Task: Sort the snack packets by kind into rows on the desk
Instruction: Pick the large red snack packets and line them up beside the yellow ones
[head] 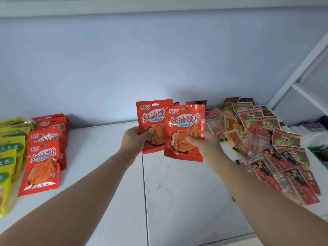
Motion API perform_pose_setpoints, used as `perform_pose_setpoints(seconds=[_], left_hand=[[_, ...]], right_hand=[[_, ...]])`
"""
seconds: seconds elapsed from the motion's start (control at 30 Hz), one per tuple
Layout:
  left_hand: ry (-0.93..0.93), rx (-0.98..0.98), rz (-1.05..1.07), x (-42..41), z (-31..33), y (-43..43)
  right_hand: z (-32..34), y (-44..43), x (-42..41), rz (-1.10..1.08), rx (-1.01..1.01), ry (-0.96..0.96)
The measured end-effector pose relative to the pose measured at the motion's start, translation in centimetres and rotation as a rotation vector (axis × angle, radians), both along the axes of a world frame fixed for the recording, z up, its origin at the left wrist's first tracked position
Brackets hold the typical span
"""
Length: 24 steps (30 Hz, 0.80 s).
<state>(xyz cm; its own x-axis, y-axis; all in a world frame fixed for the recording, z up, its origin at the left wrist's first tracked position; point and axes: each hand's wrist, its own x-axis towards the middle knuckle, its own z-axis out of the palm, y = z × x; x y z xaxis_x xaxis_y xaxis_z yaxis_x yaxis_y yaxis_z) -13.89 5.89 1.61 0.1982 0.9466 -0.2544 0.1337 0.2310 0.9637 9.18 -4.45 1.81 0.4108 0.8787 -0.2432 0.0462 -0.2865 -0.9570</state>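
2 red pkts upright, overlapping

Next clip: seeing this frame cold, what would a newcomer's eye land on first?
Two matching red packets held up mid-frame above the white desk: the left hand holds one red packet, the right hand the other red packet, which overlaps it. Next, the row of the same red packets at the left beside yellow-green packets, and the unsorted mixed heap at the right.
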Motion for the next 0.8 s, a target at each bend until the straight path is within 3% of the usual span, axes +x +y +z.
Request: perform_pose_setpoints(seconds=[0.2, 0.5, 0.8], left_hand=[[-0.032, -0.010, -0.003, -1.1, 0.9, -2.7], [0.089, -0.007, 0.147, -4.2, 2.9, -9.1], [0.113, -0.027, 0.222, -10.4, 2.4, -13.3]], right_hand=[[0.4, -1.7, -1.8, 0.144, -0.029, 0.040], [0.5, -3.9, -5.4, 0.366, -0.015, 0.149], [0.3, -7.0, -11.5, 0.439, -0.056, 0.211]])
